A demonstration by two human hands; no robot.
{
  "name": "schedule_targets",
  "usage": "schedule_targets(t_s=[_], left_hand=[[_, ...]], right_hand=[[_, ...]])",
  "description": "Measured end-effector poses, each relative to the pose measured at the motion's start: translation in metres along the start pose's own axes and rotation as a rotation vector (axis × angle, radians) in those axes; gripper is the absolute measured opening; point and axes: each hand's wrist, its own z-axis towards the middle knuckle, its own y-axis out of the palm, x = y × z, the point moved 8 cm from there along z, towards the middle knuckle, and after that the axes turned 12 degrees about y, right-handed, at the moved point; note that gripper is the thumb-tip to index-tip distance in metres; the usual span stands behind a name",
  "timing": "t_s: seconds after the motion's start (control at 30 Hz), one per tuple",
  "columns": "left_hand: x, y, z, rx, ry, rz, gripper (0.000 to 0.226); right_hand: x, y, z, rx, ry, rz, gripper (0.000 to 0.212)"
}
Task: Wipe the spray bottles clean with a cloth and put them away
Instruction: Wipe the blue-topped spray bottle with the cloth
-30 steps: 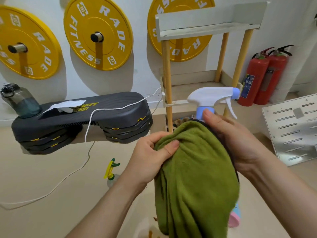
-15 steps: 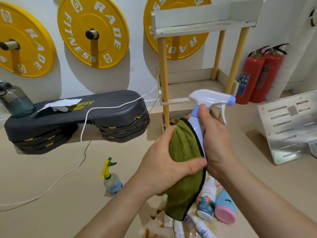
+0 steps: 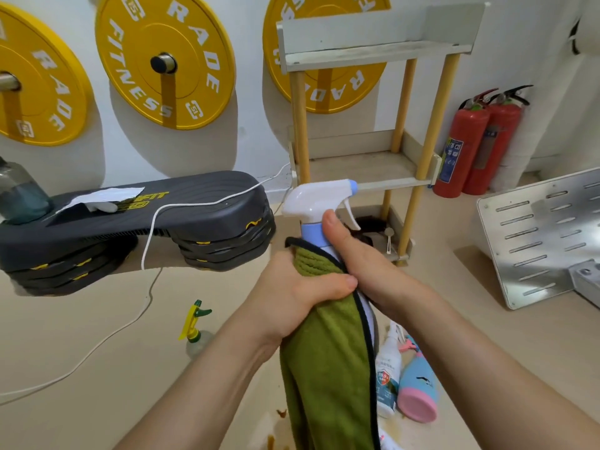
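Observation:
A spray bottle (image 3: 316, 199) with a white trigger head and pale blue collar stands upright in front of me. My right hand (image 3: 367, 264) grips its neck and body, thumb up against the collar. My left hand (image 3: 298, 293) grips a green cloth (image 3: 328, 368) with a black hem, wrapped round the bottle's body; the cloth hangs down and hides most of the bottle. On the floor below lie a white spray bottle (image 3: 388, 375) and a blue and pink bottle (image 3: 418, 388). A small yellow and green spray bottle (image 3: 194, 326) stands on the floor to the left.
A wooden rack with pale shelves (image 3: 367, 167) stands against the wall straight ahead. A black step platform (image 3: 136, 219) with a white cable (image 3: 149, 248) is to the left. Two red fire extinguishers (image 3: 477, 141) stand at right, beside a perforated metal plate (image 3: 539, 235). Brown stains (image 3: 276, 427) mark the floor.
The cloth, bunched over the bottle's top a second ago, has been drawn down round its body. My left hand now grips lower, and the trigger head has turned a little.

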Motion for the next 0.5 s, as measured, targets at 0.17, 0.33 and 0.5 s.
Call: schedule_targets(t_s=[0.17,0.33,0.5], left_hand=[[0.006,-0.039,0.004,0.252,0.019,0.298,0.010],[0.008,-0.022,0.002,0.012,0.021,0.841,0.029],[0.018,-0.021,-0.002,-0.056,0.042,1.064,0.029]], right_hand=[[0.010,-0.048,-0.010,0.195,0.189,-0.363,0.103],[-0.047,-0.033,-0.031,0.321,-0.226,-0.619,0.084],[-0.052,0.002,-0.028,0.300,-0.269,-0.977,0.037]])
